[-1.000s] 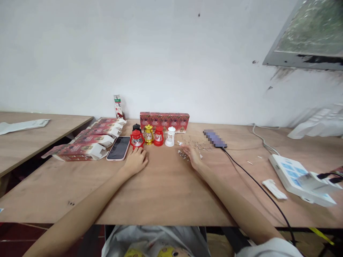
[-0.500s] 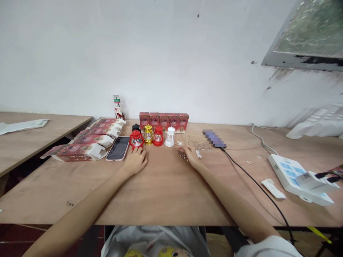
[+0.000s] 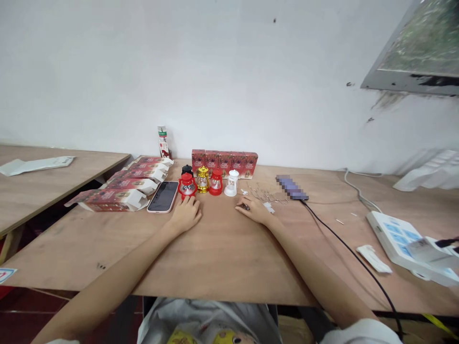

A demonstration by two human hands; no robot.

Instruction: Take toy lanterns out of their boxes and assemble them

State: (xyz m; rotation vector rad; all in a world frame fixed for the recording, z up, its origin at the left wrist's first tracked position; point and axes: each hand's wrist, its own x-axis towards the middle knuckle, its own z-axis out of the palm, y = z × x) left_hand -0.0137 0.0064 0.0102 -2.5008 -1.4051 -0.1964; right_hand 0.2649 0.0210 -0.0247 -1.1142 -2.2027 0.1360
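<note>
My left hand (image 3: 187, 215) rests on the table, palm down with its fingers loosely spread. Its fingertips reach the base of the nearest red lantern (image 3: 187, 185); whether they press on it is hard to see. Beyond stand a black lantern (image 3: 187, 170), a gold lantern (image 3: 202, 180), a second red lantern (image 3: 215, 182) and a white lantern (image 3: 231, 183). My right hand (image 3: 257, 210) lies on its side, fingers curled around small dark metal pieces (image 3: 245, 207). Thin wire pieces (image 3: 267, 195) and white scraps (image 3: 268, 207) lie just past it.
A phone (image 3: 163, 197) and several opened red boxes (image 3: 114, 199) lie left. Closed red boxes (image 3: 224, 164) stand by the wall, with a bottle (image 3: 164, 142) farther left. At right are another phone (image 3: 292, 187), its black cable (image 3: 337, 234) and a white power strip (image 3: 398, 239).
My right hand has moved slightly left, and its fingers have drawn in around the metal pieces. My left hand stays by the red lantern. The whole view has shifted a little.
</note>
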